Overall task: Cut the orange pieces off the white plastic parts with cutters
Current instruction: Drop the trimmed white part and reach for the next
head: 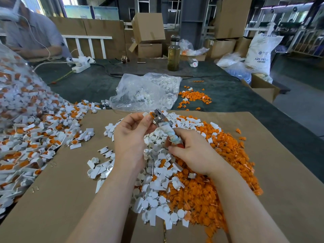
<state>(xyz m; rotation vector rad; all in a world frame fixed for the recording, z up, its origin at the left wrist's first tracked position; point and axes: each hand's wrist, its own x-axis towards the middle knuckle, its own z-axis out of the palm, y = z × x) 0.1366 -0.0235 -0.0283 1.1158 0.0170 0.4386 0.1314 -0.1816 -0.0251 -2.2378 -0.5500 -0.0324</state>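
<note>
My left hand (130, 135) pinches a small white plastic part with an orange piece (148, 114) between thumb and fingers. My right hand (189, 151) grips the taped handles of metal cutters (160, 118), whose jaws sit at the orange piece. Under both hands lies a heap of cut white parts (157, 174) and, to its right, a heap of orange pieces (226, 162) on brown cardboard (61, 199). A spread of uncut white-and-orange parts (40, 130) covers the left side.
A clear plastic bag of white parts (145, 92) lies beyond the cardboard, with loose orange pieces (192, 98) beside it. A big clear bag of uncut parts (15, 88) stands far left. A person (29, 32) sits at the back left; a bottle (173, 55) stands further back.
</note>
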